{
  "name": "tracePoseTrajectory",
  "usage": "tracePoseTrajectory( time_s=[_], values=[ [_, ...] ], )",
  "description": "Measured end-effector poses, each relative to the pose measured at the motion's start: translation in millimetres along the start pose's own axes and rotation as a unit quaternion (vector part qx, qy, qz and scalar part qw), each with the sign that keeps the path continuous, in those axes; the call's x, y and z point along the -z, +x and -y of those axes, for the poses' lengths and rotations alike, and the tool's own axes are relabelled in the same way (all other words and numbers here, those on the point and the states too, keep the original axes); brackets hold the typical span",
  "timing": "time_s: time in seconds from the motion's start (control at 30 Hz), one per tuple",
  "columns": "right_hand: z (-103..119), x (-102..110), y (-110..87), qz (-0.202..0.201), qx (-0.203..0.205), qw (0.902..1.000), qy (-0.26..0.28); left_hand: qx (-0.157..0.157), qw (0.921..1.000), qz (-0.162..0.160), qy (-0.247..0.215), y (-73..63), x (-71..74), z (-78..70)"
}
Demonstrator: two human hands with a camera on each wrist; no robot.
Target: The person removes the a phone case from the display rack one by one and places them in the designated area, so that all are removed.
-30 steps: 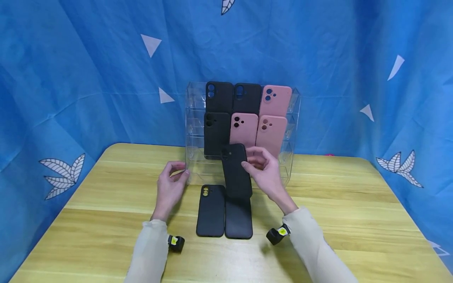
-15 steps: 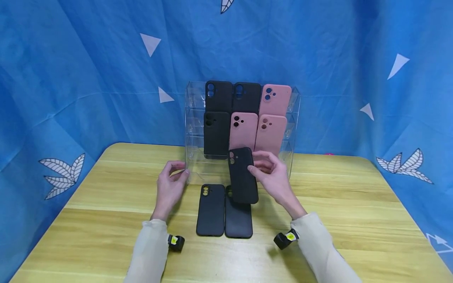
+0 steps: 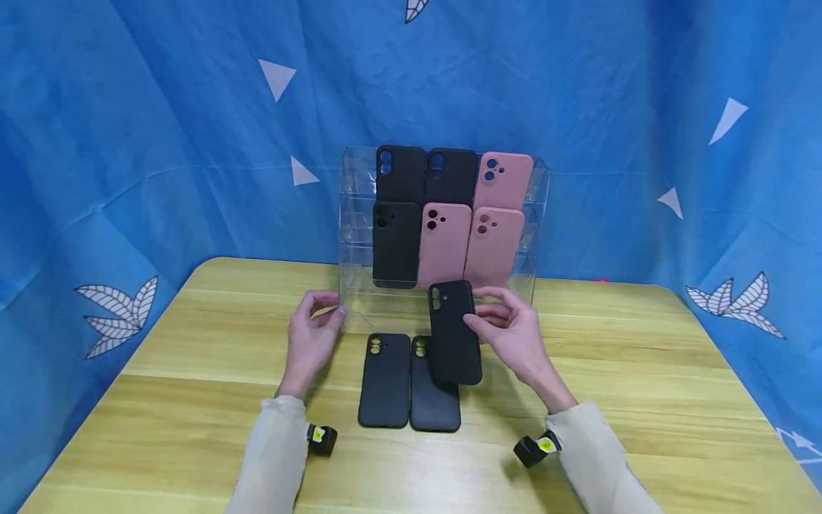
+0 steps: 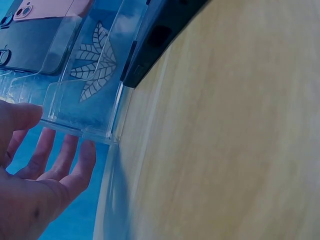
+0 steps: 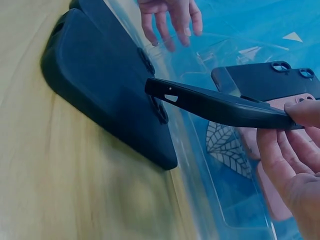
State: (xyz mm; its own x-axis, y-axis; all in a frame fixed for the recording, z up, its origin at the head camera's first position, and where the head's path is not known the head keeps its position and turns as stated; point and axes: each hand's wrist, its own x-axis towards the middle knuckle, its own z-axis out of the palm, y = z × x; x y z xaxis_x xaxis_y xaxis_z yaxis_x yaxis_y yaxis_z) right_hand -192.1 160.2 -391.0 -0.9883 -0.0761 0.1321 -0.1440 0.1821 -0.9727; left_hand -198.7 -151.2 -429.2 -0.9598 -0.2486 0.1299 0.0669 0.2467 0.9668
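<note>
My right hand [image 3: 514, 332] pinches a black phone case [image 3: 454, 335] by its right side, thumb on the front and fingers behind. The case is tilted in the air, in front of the clear display stand [image 3: 362, 303]. In the right wrist view the held phone case [image 5: 220, 105] shows edge-on. Two more black phone cases lie side by side on the table, the left case [image 3: 384, 385] in full view and the right case [image 3: 433, 407] partly covered by the held one. My left hand [image 3: 313, 335] holds the stand's left side between thumb and fingers, as the left wrist view shows.
Two rows of cases fill the stand's upper tiers: three black, such as the lower-left case [image 3: 394, 246], and three pink, such as the lower-right case [image 3: 494, 246]. A blue curtain [image 3: 193, 128] hangs behind the wooden table [image 3: 642, 371].
My right hand has moved right and toward me with the black phone case, away from the stand, uncovering more of the right-hand case on the table. The left hand stays at the stand.
</note>
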Motion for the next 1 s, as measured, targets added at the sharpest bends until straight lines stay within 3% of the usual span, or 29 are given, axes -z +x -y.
tracePoseTrajectory(
  time_s=[0.47, 1.0],
  values=[
    [-6.1, 11.6, -12.3, 0.001, -0.007, 0.9999, -0.010, -0.010, 0.9999, -0.005, 0.001, -0.2, -0.3, 0.3],
    [-16.6, 33.6, -32.3, 0.005, -0.034, 0.9994, -0.004, 0.000, 1.0000, 0.003, -0.007, -0.5, 1.9, -0.8]
  ],
)
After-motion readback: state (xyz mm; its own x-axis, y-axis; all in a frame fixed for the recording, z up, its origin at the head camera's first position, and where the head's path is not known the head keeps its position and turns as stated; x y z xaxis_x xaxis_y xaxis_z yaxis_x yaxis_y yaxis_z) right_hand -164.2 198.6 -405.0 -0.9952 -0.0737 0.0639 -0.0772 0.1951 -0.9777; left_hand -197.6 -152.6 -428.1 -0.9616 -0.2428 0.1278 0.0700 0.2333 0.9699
